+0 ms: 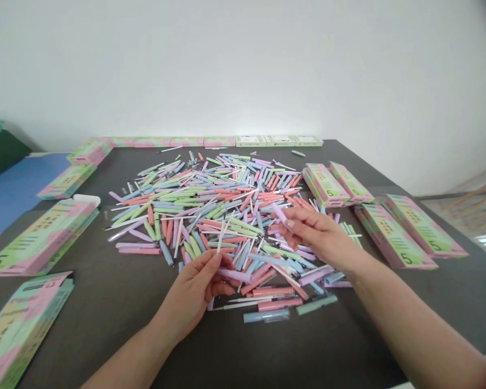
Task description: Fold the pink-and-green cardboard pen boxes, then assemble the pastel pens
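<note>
A wide pile of loose pen parts (178, 195) in purple, green, blue and coral, mixed with white refills, covers the middle of the dark table. At its near edge my left hand (200, 278) is closed, with a thin white refill (221, 236) upright between thumb and finger and a purple pen barrel (235, 276) lying across the lower fingers. Over the right part of the pile, my right hand (314, 232) pinches a short purple pen part (279, 213). Whether that is a cap or a barrel I cannot tell. Just in front lies a blue pen piece (266, 316).
Printed pen boxes line the dark table (117, 319): a long box (44, 235) and another (26, 324) at left, several more boxes (397, 232) at right, and a row of boxes (251, 141) along the back by the white wall (243, 65). A blue surface (8, 186) shows at far left.
</note>
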A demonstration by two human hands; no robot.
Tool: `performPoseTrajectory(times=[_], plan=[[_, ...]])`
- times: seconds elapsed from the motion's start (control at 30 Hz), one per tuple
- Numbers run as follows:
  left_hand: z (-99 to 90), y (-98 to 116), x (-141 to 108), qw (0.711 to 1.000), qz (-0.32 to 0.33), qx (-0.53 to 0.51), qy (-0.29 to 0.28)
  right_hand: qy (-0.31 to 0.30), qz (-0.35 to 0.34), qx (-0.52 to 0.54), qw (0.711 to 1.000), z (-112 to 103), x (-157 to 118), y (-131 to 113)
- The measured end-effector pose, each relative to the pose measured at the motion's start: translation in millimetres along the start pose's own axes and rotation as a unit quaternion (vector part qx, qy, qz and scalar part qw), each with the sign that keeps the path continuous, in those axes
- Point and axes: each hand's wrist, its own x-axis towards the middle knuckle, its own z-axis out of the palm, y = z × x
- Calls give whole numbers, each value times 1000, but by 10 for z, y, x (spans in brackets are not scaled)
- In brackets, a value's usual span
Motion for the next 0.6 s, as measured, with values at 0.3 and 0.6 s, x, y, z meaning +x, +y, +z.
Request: performPoseTrajectory(times=[0.3,0.6], plan=[[-4,-22,-8,1000,-18,9,15,165,-7,-4,986,-493,202,272],[-31,-60,16,999,-45,27,7,23,-18,57,998,-343,21,276]])
